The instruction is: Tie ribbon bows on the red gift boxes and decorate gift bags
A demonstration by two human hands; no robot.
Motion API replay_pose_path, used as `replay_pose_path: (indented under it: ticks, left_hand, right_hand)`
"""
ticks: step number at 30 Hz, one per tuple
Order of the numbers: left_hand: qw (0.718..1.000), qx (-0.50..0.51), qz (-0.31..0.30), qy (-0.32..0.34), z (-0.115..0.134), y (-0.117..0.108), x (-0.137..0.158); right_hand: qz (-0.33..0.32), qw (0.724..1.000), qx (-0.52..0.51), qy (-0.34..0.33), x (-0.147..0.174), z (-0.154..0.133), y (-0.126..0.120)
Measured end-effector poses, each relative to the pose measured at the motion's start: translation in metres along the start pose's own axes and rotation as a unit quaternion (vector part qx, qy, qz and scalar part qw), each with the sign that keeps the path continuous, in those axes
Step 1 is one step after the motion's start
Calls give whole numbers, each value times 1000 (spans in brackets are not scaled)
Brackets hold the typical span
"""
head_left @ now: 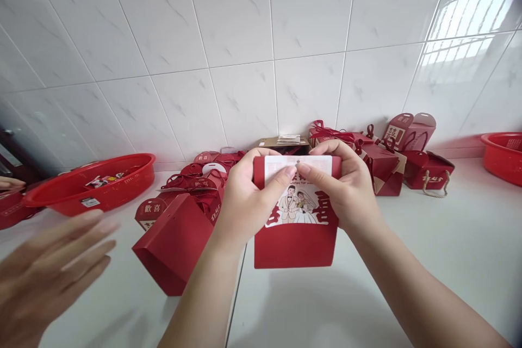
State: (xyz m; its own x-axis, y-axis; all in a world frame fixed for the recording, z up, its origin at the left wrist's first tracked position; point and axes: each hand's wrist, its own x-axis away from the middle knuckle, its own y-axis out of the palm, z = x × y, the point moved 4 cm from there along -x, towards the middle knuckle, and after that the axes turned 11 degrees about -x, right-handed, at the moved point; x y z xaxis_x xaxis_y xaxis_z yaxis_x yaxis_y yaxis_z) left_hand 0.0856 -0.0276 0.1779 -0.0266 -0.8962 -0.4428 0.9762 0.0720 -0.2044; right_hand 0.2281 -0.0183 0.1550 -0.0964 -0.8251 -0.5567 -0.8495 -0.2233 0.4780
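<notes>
A red gift box (294,247) is held upright in front of me, above the white table. Over its upper front lies a white card (271,204) printed with a bride and groom. My left hand (261,185) grips the top left of the box, its thumb pressed on the card. From the other side my right hand (345,179) holds the top right in the same way, and the two thumbs nearly meet. Fingers behind the box are partly hidden. Left of my forearm, a plain red box (173,244) leans at a tilt.
Another person's blurred hand (61,266) reaches in at the left. Behind it stands a red plastic basin (130,185) with small packets. Several ribboned red boxes (381,166) line the tiled wall (240,22). A second red basket (503,160) is at the far right.
</notes>
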Motion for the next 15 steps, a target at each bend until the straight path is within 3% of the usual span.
replay_pose_path:
  ticks: [5, 11, 13, 15]
  left_hand:
    - [997, 60, -28, -39, -4, 5, -3]
    - [997, 66, -32, -28, -6, 13, -3]
    - [997, 73, -21, -33, -5, 9, -3]
    - [996, 70, 31, -41, -4, -8, -6]
  right_hand:
    - [4, 1000, -28, -6, -3, -4, -2]
    - [13, 999, -34, 3, 0, 0, 0]
    - [1, 999, -33, 18, -1, 2, 2]
    - [-14, 999, -30, 22, -4, 2, 0]
